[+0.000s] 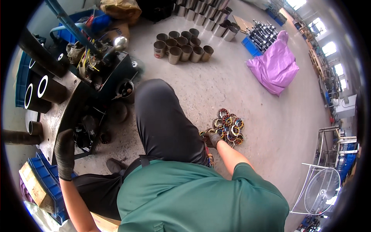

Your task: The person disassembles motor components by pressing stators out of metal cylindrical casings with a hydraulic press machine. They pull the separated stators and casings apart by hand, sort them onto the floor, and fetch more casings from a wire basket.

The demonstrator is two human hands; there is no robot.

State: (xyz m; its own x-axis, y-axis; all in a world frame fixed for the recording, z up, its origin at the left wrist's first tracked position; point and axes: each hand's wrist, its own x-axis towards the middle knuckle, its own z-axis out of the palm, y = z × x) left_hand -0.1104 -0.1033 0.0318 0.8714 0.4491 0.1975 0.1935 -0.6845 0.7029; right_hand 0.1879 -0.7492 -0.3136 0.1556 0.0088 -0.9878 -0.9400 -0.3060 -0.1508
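My left hand (65,154), in a dark grey work glove, lies against the near edge of a heavy steel machine plate (63,112). Its fingers look stretched out, and no object shows in it. Down at the right, my gloved right hand (212,140) is closed on a wound motor stator (208,131) at the left side of a heap. That heap of stators (231,127), ring-shaped with copper windings and coloured wires, lies on the floor. My fingertips there are partly hidden. More coloured wires (210,159) show below that hand, beside my leg.
Thick metal sleeves (53,89) stand on the machine plate. Several open metal cylinders (181,46) stand on the floor ahead, with stacked ones behind. A purple sack (274,67) leans by a blue crate of shafts (253,46). A fan (322,191) stands at right, blue bins (48,178) at left.
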